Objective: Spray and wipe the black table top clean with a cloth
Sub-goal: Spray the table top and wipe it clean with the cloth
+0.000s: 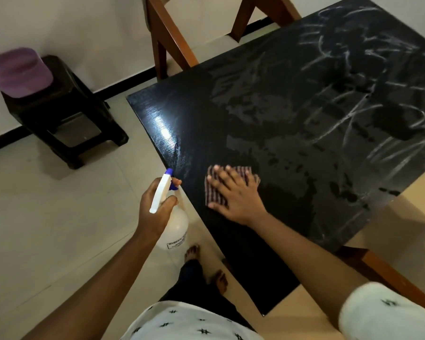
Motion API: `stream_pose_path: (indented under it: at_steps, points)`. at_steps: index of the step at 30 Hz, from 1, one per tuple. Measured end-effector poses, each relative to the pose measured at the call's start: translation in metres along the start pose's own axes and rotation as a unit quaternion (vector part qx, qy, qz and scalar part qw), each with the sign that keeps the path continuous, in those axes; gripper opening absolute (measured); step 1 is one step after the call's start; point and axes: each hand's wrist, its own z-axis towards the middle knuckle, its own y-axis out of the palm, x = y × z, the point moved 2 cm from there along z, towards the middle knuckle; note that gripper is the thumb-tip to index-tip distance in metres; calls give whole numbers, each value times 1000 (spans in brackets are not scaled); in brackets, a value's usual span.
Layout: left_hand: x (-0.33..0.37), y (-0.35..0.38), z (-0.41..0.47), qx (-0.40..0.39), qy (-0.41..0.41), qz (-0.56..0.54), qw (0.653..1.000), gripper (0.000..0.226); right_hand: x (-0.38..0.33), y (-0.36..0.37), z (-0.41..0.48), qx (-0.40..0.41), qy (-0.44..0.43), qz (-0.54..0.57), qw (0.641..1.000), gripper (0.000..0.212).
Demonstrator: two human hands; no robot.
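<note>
The black table top (292, 148) fills the right of the view, with white scribble marks on its far right part and wet smears across the middle. A striped cloth (216, 190) lies near the table's left edge. My right hand (233, 195) presses flat on the cloth with its fingers spread. Just off that edge, my left hand (157, 209) grips the neck of a white spray bottle (174, 222) with a blue nozzle, one finger on the trigger.
A dark stool (66, 119) carrying a purple bucket (17, 72) stands by the wall at left. Brown wooden chair legs (167, 38) rise beyond the table's far edge. My bare feet (206, 266) stand on the tiled floor beside the table.
</note>
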Motion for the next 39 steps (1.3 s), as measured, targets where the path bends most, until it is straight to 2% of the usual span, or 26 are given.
stream_pose_path:
  at_steps: [2,5,9,12,16,21,23,25,28,31,34,36,39]
  points:
    - [-1,1,1,-4,-8,4,1000,32,16,-11,25,-5,62,3,998,70]
    - [-2,3,-2,-14,-7,8,1000,36,15,-11,23,1,86,2,996,70]
    - [-6,7,-7,-23,-9,-3,1000,33,-19,14,-59,9,22,30,999,68]
    - [-6,13,-15,-22,-19,-8,1000,33,-38,35,-127,21,-37,3,999,67]
    - [-5,23,-28,-4,-17,2,1000,34,-19,38,-126,19,-88,-7,996,65]
    - [0,36,-52,62,-30,11,998,33,24,6,-50,5,59,13,998,66]
    - [3,44,-67,87,-49,10,995,34,25,6,-49,11,84,1,996,67]
    - [4,52,-83,98,-56,9,994,34,12,15,-76,24,59,10,998,67]
    - [0,62,-109,117,-60,0,991,33,-15,44,-158,20,-35,27,999,66]
    - [-5,73,-131,136,-81,-16,987,33,-28,69,-228,10,-92,5,996,67]
    - [-3,84,-148,144,-96,-25,985,34,-18,70,-237,4,-147,-26,989,65]
    - [0,88,-154,145,-94,-26,985,34,-3,60,-215,3,-153,-21,988,63]
    - [0,89,-155,142,-100,-14,985,39,32,36,-166,8,-60,5,998,61]
